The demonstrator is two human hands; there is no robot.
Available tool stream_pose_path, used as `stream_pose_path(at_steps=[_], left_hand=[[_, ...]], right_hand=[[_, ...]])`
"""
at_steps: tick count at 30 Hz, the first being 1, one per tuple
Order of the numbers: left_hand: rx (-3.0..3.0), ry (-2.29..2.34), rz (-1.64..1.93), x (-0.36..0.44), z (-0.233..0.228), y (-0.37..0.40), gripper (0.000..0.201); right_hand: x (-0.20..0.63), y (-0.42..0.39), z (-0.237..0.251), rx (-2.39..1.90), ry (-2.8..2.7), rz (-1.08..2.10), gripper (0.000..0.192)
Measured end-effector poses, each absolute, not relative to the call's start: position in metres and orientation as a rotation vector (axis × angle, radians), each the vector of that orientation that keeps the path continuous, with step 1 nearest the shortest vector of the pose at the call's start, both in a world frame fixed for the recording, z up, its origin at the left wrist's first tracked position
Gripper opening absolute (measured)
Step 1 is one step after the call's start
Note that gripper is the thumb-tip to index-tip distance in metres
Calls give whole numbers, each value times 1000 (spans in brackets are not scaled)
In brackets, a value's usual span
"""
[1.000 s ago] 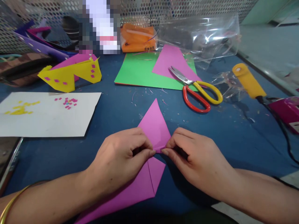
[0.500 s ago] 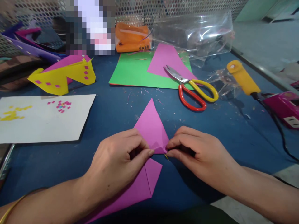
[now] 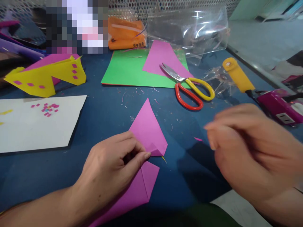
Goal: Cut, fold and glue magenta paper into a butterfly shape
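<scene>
My left hand (image 3: 113, 165) pinches the lower edge of a pointed pink paper piece (image 3: 149, 129) between thumb and fingers. A thin yellow sliver (image 3: 164, 159) sticks out under that piece's right corner. Beneath my left hand lies a larger folded pink paper (image 3: 139, 189), partly hidden by the wrist. My right hand (image 3: 248, 148) is raised over the right side of the table, blurred, its fingers curled and pressed together. Whether anything is inside them is hidden. Left of it shows a small pink scrap (image 3: 198, 139), apart from the fingers.
Scissors (image 3: 178, 78) with red and yellow handles lie on green paper (image 3: 125, 69) and a pink sheet (image 3: 158, 56). At left are a yellow paper crown (image 3: 42, 78) and a white card (image 3: 35, 132) with small cut pieces. A yellow-handled tool (image 3: 238, 74) and magenta power strip (image 3: 279, 104) stand right.
My right hand has let go of the pink paper's right corner and moved up and right. A pink scrap now shows near it. My left hand keeps its pinch. The view has shifted right.
</scene>
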State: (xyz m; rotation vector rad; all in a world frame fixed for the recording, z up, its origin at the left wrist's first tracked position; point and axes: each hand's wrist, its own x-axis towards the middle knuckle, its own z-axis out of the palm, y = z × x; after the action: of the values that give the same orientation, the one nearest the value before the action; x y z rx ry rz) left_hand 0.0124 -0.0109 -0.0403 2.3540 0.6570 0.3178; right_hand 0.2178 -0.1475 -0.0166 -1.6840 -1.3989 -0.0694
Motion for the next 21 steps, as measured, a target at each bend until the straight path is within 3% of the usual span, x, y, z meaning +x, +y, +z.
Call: stream_pose_path(at_steps=[6,15,21], left_hand=[[2366,647,334,12,-40,-11,27],[2363,653,349,13,-41,-11,26],[2279,632,357,13,-38,-12,14]], right_hand=[[208,-135,-35,-1674,-1736,416,2],[201,-136,-46,-1735,-1827,393,13],[199,-134,-47,-1755,-1838,378,18]])
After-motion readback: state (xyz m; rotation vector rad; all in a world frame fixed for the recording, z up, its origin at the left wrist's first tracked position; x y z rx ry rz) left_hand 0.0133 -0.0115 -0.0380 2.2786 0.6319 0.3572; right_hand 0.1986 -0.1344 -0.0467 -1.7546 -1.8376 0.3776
